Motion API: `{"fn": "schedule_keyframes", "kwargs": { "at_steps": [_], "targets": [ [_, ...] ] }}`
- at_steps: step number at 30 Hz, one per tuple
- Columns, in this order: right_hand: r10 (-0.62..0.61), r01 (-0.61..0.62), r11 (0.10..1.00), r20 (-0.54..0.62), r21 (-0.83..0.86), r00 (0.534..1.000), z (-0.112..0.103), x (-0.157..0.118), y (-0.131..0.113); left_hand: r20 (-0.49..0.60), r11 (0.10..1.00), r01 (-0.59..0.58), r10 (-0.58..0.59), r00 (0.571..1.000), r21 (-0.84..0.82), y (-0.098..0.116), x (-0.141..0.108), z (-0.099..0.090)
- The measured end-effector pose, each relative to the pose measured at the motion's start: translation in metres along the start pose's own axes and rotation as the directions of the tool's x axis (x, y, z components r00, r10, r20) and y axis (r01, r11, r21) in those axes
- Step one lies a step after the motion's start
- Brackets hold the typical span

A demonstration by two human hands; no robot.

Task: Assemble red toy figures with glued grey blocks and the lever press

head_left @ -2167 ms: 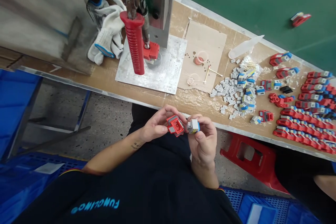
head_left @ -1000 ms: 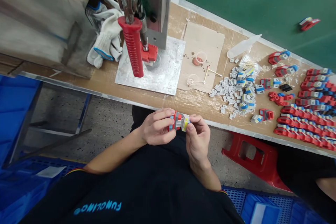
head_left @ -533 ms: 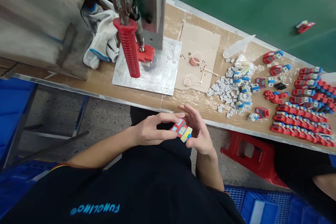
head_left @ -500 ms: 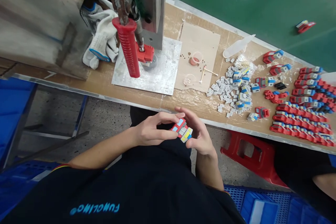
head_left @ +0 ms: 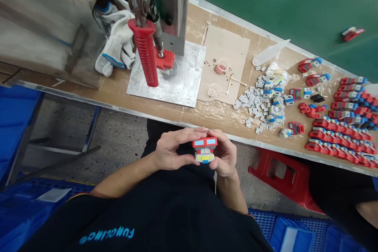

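Note:
Between my two hands, in front of my body and below the table edge, is a small toy figure piece (head_left: 204,149) in red, grey, yellow and blue, with two light-blue windows on its red top. My left hand (head_left: 175,149) grips its left side, thumb low and fingers along the top. On the other side my right hand (head_left: 223,152) pinches it the same way. A lever press with a red handle (head_left: 143,53) stands at the table's left, and a red toy part (head_left: 164,60) sits beneath its plunger.
Small grey parts (head_left: 251,100) lie piled on the table (head_left: 177,115), beside rows of red toy pieces (head_left: 339,145). Small cups (head_left: 221,67) and swabs rest on cardboard (head_left: 236,43). White gloves (head_left: 113,47) lie left of the press. A red stool (head_left: 277,173) and another person's arm (head_left: 367,212) are at right.
The toy piece has turned from a slant to face me squarely. My left fingers have shifted, with the thumb now at its lower side, and both hands hold it evenly.

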State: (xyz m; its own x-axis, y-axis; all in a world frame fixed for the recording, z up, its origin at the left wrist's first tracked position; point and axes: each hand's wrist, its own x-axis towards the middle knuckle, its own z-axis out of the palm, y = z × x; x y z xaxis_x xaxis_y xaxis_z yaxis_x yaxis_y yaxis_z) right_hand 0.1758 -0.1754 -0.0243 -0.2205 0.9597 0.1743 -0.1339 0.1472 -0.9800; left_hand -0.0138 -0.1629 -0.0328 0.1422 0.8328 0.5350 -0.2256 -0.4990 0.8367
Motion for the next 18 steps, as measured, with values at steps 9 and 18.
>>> {"fn": "schedule_keyframes", "kwargs": {
  "at_steps": [9,18],
  "targets": [
    [-0.062,0.028,0.98,-0.168,-0.197,0.984,0.02,-0.004,-0.006,-0.039,0.998,0.055,-0.054,0.998,0.034,0.007,-0.004,0.004],
    [-0.092,0.055,0.966,-0.137,-0.251,0.986,0.029,-0.002,-0.005,-0.082,0.98,0.024,-0.008,0.997,0.197,0.021,-0.008,-0.001]
  ]
}}
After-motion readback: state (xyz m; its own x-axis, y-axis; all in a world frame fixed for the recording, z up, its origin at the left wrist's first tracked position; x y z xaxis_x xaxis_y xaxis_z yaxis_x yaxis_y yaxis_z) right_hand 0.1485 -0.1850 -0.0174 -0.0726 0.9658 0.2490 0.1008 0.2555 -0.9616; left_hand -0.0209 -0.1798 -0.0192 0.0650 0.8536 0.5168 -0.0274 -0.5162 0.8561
